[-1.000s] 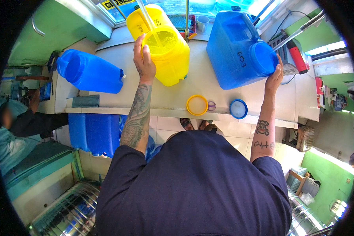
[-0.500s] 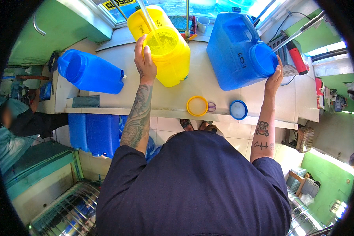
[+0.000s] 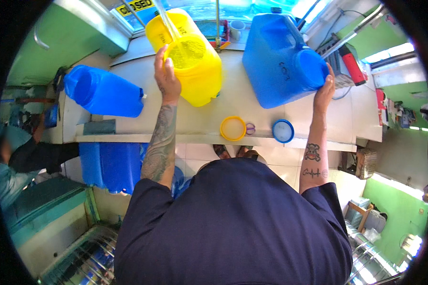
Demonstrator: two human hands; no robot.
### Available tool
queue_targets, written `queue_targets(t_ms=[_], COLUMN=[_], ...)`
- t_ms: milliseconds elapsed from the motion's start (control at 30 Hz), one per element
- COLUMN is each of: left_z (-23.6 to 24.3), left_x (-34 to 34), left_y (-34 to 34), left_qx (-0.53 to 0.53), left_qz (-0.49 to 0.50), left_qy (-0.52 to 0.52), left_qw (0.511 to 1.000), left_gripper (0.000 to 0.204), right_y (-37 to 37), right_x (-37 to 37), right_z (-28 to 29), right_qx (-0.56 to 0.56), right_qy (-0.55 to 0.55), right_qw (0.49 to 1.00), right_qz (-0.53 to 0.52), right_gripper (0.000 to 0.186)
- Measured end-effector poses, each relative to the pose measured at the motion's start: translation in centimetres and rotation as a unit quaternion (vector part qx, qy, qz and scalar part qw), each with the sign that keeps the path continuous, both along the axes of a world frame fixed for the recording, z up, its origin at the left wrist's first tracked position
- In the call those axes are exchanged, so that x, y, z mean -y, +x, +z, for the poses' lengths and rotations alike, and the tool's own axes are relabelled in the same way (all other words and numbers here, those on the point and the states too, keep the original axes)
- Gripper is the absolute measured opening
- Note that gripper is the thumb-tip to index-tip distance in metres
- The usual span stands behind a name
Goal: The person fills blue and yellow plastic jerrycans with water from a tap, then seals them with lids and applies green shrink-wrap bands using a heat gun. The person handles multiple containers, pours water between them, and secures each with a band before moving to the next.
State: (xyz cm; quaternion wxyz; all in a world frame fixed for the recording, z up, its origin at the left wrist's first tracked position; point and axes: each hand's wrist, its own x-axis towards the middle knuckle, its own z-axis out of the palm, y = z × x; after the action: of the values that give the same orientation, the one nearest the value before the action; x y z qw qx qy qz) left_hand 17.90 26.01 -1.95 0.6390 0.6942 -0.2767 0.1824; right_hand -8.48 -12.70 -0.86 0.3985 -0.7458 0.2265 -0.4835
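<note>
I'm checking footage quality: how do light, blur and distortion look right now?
Head view: strong light from the window at the top; a burnt-out bright patch at lower right; writing on the large blue jug looks slightly smeared; straight edges bend toward the black fisheye rim.

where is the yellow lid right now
In the head view, the yellow lid lies just right of centre, near the front edge of the counter, left of the blue lid, with a small purple item between them.

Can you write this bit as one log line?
left hand: touching yellow jerrycan | right hand: touching large blue jerrycan | clear stream: entering yellow jerrycan | yellow lid, blue lid: on counter
</note>
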Motion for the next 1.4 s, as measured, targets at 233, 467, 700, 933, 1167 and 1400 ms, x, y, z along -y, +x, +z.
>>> queue_targets(t_ms=[233,467,700,933,1167,1400], left_z=[-0.35,-0.18,-0.08,0.02,0.05,0.12], left_x=[0.07,-0.05,0.05,-0.03,-0.02,-0.01], left_y=[0.08,0.05,0.01,-0.1,-0.08,-0.11], left_qx=[-0.069,-0.067,-0.057,-0.031,-0.049,-0.047], left_qz=[-0.044,-0.047,-0.033,0.001,-0.017,-0.022], left_qy=[-0.045,-0.041,-0.032,0.0,-0.017,-0.021], left_qw=[0.996,0.996,0.997,1.0,0.999,0.998], left_gripper=[0.043,0.044,0.044,0.043,0.043,0.043], right_y=[-0.1,0.07,-0.07,-0.03,-0.04,0.0], right_x=[-0.3,-0.52,-0.37,-0.54,-0.46,-0.59], right_z=[0.12,0.49,0.23,0.51,0.26,0.41], right_qx=[-0.011,-0.012,-0.01,-0.006,-0.002,-0.004], right_qy=[0.001,0.023,0.022,0.025,0.045,0.034], right_qw=[1.0,1.0,1.0,1.0,0.999,0.999], right_qz=[-0.019,-0.016,-0.012,0.0,-0.003,-0.005], right_gripper=[0.057,0.056,0.058,0.064,0.057,0.059])
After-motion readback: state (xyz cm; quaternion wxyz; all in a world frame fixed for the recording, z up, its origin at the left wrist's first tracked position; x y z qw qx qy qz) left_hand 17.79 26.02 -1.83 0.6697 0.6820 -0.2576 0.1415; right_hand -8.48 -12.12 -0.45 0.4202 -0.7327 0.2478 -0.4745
